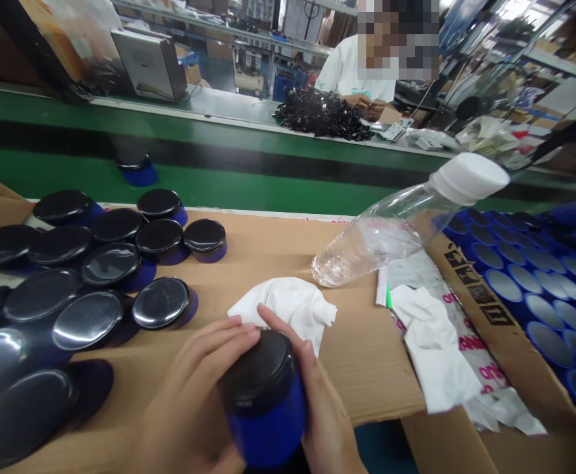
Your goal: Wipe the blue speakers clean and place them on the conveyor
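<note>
We cannot see the base of the blue jar [268, 421]; the bottom edge cuts it and both our wrists off. The lidded jars [21, 408] at left smear into blur, and the co-worker's face is pixelated.

Two bare hands enter from the bottom edge of the frame, centre. Left hand [193, 395]: no glove, no ring, no watch or band on the part in view. Fingers [228, 332] slim, nails short and unpainted, trimmed close to the tips. Right hand [324, 415]: likewise bare, no jewellery seen; one short, plain nail shows near the fingertip at centre frame. No sleeve or cuff reaches into view on either side; both wrists run off the lower edge uncovered. Edges of both hands slightly smeared by blur, so finer marks cannot be made out.
</note>
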The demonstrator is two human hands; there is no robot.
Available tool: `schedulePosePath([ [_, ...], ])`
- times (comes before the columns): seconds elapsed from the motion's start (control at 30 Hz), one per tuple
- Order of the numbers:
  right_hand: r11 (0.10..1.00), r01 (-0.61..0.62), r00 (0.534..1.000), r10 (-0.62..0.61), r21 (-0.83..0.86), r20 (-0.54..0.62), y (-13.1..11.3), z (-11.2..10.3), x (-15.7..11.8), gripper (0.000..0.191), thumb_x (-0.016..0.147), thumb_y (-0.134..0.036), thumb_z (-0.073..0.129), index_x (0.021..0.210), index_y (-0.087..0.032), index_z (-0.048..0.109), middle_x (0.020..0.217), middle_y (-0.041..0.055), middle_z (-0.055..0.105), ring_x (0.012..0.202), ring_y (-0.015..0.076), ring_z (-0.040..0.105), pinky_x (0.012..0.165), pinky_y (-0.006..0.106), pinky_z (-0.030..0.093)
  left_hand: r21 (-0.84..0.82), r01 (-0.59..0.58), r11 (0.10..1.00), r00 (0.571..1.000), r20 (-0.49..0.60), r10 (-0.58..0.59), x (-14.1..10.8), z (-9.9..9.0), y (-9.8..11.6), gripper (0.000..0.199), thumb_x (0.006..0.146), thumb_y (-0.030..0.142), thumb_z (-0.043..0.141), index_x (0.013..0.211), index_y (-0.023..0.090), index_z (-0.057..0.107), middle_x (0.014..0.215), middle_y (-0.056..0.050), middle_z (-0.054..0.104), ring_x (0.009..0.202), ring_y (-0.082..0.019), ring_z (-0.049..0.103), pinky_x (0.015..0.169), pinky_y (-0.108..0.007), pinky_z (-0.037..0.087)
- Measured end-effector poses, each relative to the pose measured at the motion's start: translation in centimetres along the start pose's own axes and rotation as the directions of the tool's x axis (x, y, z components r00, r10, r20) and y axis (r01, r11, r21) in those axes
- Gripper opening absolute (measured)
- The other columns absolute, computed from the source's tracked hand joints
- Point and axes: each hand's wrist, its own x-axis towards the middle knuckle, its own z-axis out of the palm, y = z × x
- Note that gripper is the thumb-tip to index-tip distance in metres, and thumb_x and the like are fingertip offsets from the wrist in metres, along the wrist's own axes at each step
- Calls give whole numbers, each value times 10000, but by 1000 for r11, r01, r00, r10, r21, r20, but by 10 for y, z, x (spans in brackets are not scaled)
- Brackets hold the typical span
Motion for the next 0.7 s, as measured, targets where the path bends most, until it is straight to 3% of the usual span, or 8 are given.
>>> schedulePosePath([
  [0.1, 990, -98, 995, 96, 99, 25, -2, 1, -1, 691, 932, -779, 501, 1412, -302, 635, 1465, 57, 627, 1409, 288, 549, 1227, 508, 377, 115, -11, 993, 1000, -10, 13, 1, -1, 4, 580, 847, 133, 631, 1392, 288, 508, 1340, 20, 583, 1308, -137, 541, 1206, -143, 313],
  [0.33, 941, -227, 971, 201, 251, 127, -8, -1, 5, 686, 890, -803, 549, 1276, -270, 745, 1358, 55, 705, 1380, 293, 571, 1244, 472, 345, 45, 64, 997, 998, -16, -63, 0, 1, 12, 521, 900, 232, 608, 1396, 342, 490, 1345, 45, 529, 1261, -101, 564, 1132, -76, 328],
  [0.43, 981, -181, 983, 178, 68, 49, -7, -1, 1, 688, 915, -803, 500, 1344, -303, 698, 1448, 42, 644, 1429, 300, 518, 1266, 502, 297, 91, 40, 995, 999, -34, -37, -2, 5, 10, 529, 909, 195, 582, 1405, 326, 451, 1336, 27, 511, 1253, -118, 529, 1142, -103, 315],
  [0.5, 978, -51, 998, 43, -203, -41, -2, 0, -5, 704, 928, -779, 508, 1463, -327, 587, 1543, 26, 555, 1485, 303, 445, 1280, 497, 270, 171, 28, 985, 998, -60, -18, -5, 11, 8, 565, 945, 149, 520, 1463, 327, 383, 1350, 19, 506, 1269, -127, 493, 1171, -130, 271],
  [0.57, 886, 148, 985, -172, -439, -14, 6, 1, -10, 792, 928, -768, 520, 1585, -346, 387, 1572, 26, 520, 1464, 317, 466, 1247, 462, 339, 161, 55, 985, 994, -106, -38, -10, 17, 6, 490, 1026, 255, 478, 1492, 355, 368, 1366, 23, 518, 1270, -139, 492, 1181, -160, 272],
  [0.63, 768, 338, 936, -332, -544, 112, 11, 1, -14, 778, 962, -760, 419, 1623, -378, 270, 1485, 30, 601, 1339, 303, 583, 1146, 403, 452, -41, 155, 987, 972, -173, -159, -15, 21, 5, 415, 1027, 431, 518, 1436, 403, 454, 1363, 50, 559, 1251, -148, 537, 1155, -189, 350],
  [0.7, 633, 453, 864, -485, -628, 135, 8, -3, -13, 663, 1026, -686, 324, 1616, -382, 320, 1408, 36, 634, 1288, 282, 599, 1117, 381, 460, -306, 261, 916, 918, -215, -333, -18, 22, 6, 441, 907, 465, 715, 1317, 423, 559, 1319, 91, 630, 1215, -142, 600, 1089, -183, 442],
])
